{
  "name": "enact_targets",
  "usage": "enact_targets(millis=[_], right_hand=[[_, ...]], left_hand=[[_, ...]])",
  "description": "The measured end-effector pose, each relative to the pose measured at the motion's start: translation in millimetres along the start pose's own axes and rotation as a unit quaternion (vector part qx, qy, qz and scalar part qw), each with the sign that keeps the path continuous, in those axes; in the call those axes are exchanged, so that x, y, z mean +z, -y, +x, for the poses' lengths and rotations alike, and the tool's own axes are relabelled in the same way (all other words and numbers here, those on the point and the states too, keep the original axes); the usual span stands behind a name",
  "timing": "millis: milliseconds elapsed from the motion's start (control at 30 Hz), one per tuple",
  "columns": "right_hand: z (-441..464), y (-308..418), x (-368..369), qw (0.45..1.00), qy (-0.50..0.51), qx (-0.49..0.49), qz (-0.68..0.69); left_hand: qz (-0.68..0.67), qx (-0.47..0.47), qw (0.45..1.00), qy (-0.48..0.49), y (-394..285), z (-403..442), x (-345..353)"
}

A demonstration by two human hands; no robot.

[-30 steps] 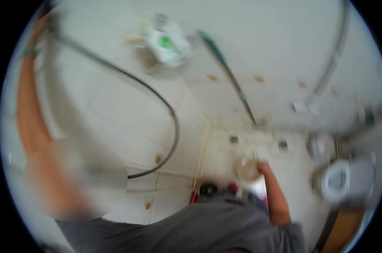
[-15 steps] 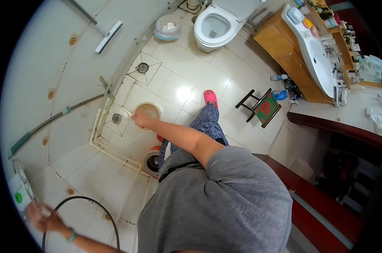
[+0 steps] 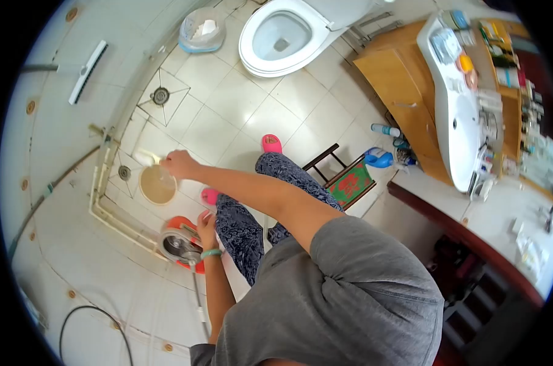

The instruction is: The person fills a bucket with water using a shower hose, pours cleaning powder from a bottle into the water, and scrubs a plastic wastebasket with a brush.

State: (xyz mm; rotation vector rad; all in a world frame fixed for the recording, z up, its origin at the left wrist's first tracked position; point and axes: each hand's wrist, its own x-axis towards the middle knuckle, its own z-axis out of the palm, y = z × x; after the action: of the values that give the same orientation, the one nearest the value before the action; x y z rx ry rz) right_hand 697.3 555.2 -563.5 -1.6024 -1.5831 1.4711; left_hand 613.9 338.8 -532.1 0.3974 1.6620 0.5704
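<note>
My right hand [image 3: 177, 165] is closed around a pale brush [image 3: 147, 157], its head pointing left. Just below that hand sits a cream bucket [image 3: 158, 186] on the tiles, with part of its rim behind my fingers. My left hand [image 3: 207, 227], with a green bracelet [image 3: 212, 252] at the wrist, is low beside my knee. Its fingers look stretched and slightly apart next to a round metal vessel [image 3: 177, 245] in an orange-red basin [image 3: 182, 223]. Whether they touch the vessel I cannot tell.
A floor drain [image 3: 124, 173] lies left of the bucket, near wall pipes [image 3: 96, 195]. A folding stool [image 3: 351, 188] stands right of my legs. Further off are the toilet [image 3: 325, 38], a waste bin [image 3: 194, 44] and a washbasin cabinet [image 3: 398, 91]. A hose [image 3: 200, 305] runs by my left arm.
My left hand has come down from the wall shelf to beside the metal vessel. My right hand still has the brush over the bucket. The camera view has shifted, and my body is lower.
</note>
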Motion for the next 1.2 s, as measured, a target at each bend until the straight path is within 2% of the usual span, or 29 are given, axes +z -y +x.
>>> enact_targets(millis=[33,67,100,167,200,233,267,333,367,400,467,567,633,667,733,767,800,867,933,967,1033,1100,1167,1200], right_hand=[[5,-12,-2,0.999,-0.023,-0.040,-0.029],[1,-12,-17,1.000,-0.016,0.011,0.023],[-8,-8,-40,0.995,-0.009,0.062,0.073],[-18,-13,-67,0.984,0.028,0.100,0.147],[-20,-15,-81,0.982,0.040,0.120,0.139],[-25,-19,-91,0.980,0.052,0.142,0.130],[-31,-24,-101,0.977,0.050,0.147,0.149],[-35,-50,-124,0.974,0.058,0.154,0.157],[-39,-70,-130,0.972,0.065,0.164,0.153],[-44,-83,-139,0.967,0.062,0.190,0.157],[-49,-122,-152,0.954,0.067,0.234,0.176],[-56,-188,-175,0.940,0.063,0.286,0.177],[-56,-236,-195,0.945,0.088,0.259,0.180],[-50,-263,-205,0.944,0.091,0.260,0.182],[-51,-300,-234,0.939,0.093,0.275,0.183],[-50,-315,-248,0.940,0.080,0.281,0.174],[-54,-328,-259,0.939,0.067,0.292,0.167],[-57,-331,-263,0.942,0.079,0.296,0.139],[-60,-345,-272,0.947,0.083,0.279,0.135],[-62,-349,-275,0.946,0.085,0.281,0.138],[-66,-351,-277,0.939,0.070,0.305,0.144],[-67,-358,-278,0.938,0.077,0.299,0.157],[-67,-365,-278,0.935,0.097,0.291,0.177],[-68,-368,-278,0.932,0.093,0.292,0.195]], left_hand=[[0.036,0.038,0.998,0.045,24,16,17],[0.019,0.108,0.991,0.080,61,35,35],[0.095,0.143,0.979,0.109,55,29,60],[0.203,0.166,0.961,0.090,81,38,107],[0.218,0.210,0.949,0.091,102,47,131],[0.243,0.238,0.934,0.114,87,35,154],[0.262,0.259,0.921,0.125,101,40,175],[0.322,0.227,0.903,0.169,137,50,220],[0.319,0.171,0.913,0.189,159,54,242],[0.309,0.156,0.915,0.206,162,48,261],[0.313,0.132,0.909,0.243,213,49,311],[0.304,0.042,0.910,0.277,239,37,376],[0.347,0.074,0.875,0.330,267,46,427],[0.339,0.056,0.882,0.323,283,46,447],[0.420,0.207,0.829,0.306,291,38,475],[0.418,0.118,0.798,0.419,281,40,487],[0.404,0.094,0.797,0.440,296,40,501],[0.371,0.076,0.797,0.470,328,23,509],[0.401,0.109,0.822,0.389,349,14,519],[0.403,0.104,0.822,0.389,354,13,521],[0.364,0.059,0.843,0.392,351,15,518],[0.436,0.042,0.819,0.369,338,16,505],[0.409,-0.045,0.823,0.391,317,30,480],[0.416,-0.054,0.827,0.374,311,34,467]])
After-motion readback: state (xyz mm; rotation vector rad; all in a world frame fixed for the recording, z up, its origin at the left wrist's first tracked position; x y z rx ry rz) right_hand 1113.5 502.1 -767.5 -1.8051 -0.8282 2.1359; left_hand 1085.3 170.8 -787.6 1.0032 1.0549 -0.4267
